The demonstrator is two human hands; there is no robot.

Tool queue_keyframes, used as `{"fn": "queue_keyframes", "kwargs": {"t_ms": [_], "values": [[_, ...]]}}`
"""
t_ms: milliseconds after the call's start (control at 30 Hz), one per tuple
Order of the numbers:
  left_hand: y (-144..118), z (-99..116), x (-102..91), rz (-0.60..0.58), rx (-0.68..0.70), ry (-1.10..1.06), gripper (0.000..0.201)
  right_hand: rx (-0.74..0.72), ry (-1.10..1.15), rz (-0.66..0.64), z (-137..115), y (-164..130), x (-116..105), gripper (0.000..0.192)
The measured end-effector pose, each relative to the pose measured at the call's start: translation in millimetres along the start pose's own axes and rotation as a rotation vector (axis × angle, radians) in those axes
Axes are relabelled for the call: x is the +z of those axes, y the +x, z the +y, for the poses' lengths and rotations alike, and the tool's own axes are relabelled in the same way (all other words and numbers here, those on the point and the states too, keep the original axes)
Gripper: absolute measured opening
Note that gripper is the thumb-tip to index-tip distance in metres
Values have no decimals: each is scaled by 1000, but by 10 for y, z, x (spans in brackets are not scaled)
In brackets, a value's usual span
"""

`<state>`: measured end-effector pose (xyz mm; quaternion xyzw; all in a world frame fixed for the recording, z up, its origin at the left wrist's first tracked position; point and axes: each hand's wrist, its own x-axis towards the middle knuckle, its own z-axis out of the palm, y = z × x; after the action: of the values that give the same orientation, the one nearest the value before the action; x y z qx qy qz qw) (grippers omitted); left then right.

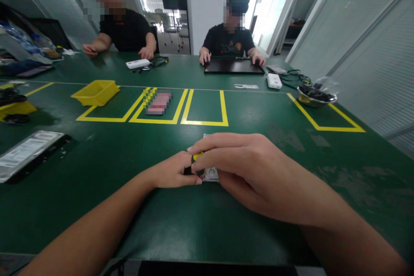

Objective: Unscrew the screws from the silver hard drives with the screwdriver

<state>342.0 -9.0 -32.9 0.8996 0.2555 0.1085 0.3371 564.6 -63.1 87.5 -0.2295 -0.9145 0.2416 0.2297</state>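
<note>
Right hand (255, 172) pinching a yellow-and-black tool (198, 156) over a silver drive (211, 174).
Left hand (171, 170) by the drive's left edge, its grip hidden; the drive lies near centre on the green table (181, 224), a larger drive (30, 151) left, yellow tray (105, 98) far left, bowl (315, 102) far right.

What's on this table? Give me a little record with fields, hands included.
Surface: dark green table with yellow tape outlines
Left hand: at left edge of silvery metal part; grip hidden
Right hand: touching yellow-and-black tool; hold partly hidden
Left rear: bright yellow plastic bin
Right rear: shiny round metal bowl holding dark items
Opposite: two black-shirted people, one touching flat black panel
</note>
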Motion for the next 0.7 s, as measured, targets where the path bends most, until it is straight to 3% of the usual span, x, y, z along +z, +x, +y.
{"fn": "queue_keyframes", "kwargs": {"t_ms": [700], "values": [[-11,-28,47,46,-32,-67,14,94,-141,-74,16,-36,-10,23]]}}
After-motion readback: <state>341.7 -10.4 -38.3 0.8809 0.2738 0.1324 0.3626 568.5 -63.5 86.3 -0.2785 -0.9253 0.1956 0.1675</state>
